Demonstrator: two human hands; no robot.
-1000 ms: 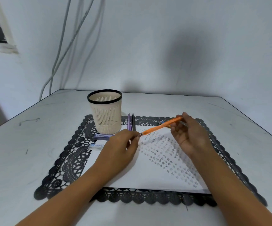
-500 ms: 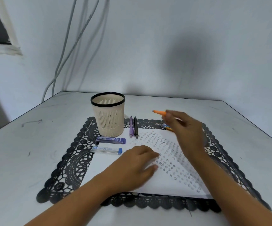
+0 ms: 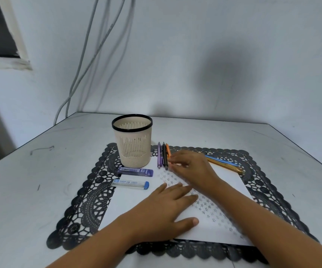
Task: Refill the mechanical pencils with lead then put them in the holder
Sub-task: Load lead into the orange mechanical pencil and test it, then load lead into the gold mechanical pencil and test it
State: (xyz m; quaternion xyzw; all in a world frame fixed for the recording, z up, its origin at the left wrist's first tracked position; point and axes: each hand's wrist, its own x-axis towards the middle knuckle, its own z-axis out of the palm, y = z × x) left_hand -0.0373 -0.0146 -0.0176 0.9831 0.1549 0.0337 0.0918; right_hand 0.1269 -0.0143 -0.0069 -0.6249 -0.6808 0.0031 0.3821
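Note:
A beige slotted holder point(image 3: 133, 151) with a black rim stands at the back left of a black lace mat point(image 3: 90, 206). Just to its right a purple pencil point(image 3: 158, 157), a black pencil point(image 3: 164, 155) and an orange pencil point(image 3: 168, 149) lie side by side. My right hand point(image 3: 193, 169) pinches the near end of the orange pencil and covers its lower half. My left hand point(image 3: 164, 211) rests flat and open on a white paper point(image 3: 224, 182). Two lead cases lie in front of the holder: a dark blue one point(image 3: 135, 171) and a clear one with a blue cap point(image 3: 130, 184).
More thin pencils, blue and orange point(image 3: 222, 163), lie slanted at the paper's back right corner. The paper carries rows of small drawn stars. The grey table point(image 3: 40, 180) meets a wall behind, with cables hanging at the back left.
My right hand carried the orange pencil from mid-air over the paper down to the mat beside the black pencil. My left hand let go of its tip and settled flat on the paper.

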